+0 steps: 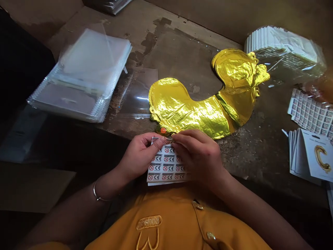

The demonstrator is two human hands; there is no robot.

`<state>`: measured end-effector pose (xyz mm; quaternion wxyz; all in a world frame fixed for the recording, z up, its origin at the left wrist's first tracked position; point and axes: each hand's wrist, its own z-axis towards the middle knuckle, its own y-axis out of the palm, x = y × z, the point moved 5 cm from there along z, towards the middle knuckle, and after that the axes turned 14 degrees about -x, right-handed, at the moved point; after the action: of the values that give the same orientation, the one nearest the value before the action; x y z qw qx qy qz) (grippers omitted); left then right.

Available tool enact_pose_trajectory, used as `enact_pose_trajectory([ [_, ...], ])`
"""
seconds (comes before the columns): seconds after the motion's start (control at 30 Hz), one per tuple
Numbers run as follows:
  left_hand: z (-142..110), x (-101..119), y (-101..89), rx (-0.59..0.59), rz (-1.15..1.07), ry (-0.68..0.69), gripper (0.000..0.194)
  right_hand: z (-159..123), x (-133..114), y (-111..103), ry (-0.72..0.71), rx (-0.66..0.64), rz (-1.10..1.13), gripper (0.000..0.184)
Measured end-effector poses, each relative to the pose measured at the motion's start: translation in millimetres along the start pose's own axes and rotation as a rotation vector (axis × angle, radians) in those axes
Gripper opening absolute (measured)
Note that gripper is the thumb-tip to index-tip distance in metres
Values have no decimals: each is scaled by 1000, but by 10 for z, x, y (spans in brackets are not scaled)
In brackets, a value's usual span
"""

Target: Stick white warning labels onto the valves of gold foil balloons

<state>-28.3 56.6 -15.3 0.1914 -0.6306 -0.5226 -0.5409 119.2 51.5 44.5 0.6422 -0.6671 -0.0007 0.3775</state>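
A white sticker sheet [166, 168] printed with rows of CE marks and red warning symbols is held close to my body, at the table's front edge. My left hand [142, 151] pinches its upper left part, thumb on top. At the sheet's top edge, my right hand [200, 152] has its fingers pressed together and covers the sheet's right side; whether a sticker is between the fingertips cannot be made out. Just beyond both hands lies a flat stack of shiny gold foil balloons [192, 111], curved like a C. A small orange dot [163, 130] shows near its lower left end.
Clear plastic bags [85, 69] are stacked at the left, with a single clear sleeve [140, 90] beside them. A plastic-wrapped white bundle [283, 48] stands at the back right. Folded cards [316, 152] picturing a gold C and another sticker sheet [312, 113] lie at the right.
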Motion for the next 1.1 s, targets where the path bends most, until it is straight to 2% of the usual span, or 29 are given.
enact_pose_trajectory([
  [0.17,-10,-34,14,26,-136,-16,29,-116,-31,67,-227,112,-285,32],
  [0.33,-18,-63,19,35,-193,-43,31,-146,-40,97,-317,134,-290,32],
  [0.4,-19,-71,20,28,-190,-49,31,-131,-52,75,-284,170,-258,33],
  [0.47,-19,-75,16,26,-171,-52,32,-99,-40,38,-175,208,-247,34],
  [0.57,-16,-71,7,41,-145,-49,33,-55,-20,17,-60,174,-255,32],
  [0.77,-5,-60,-2,30,-121,-21,32,-120,-15,48,-159,158,-326,35],
  [0.87,-10,-71,-10,-15,-103,1,29,-138,-5,95,-205,152,-324,33],
  [0.97,-9,-97,-14,-64,-74,-4,28,-128,-33,136,-192,139,-327,25],
  [1.1,-30,-94,-62,-35,-1,-45,31,-92,-154,81,-143,57,-234,16],
])
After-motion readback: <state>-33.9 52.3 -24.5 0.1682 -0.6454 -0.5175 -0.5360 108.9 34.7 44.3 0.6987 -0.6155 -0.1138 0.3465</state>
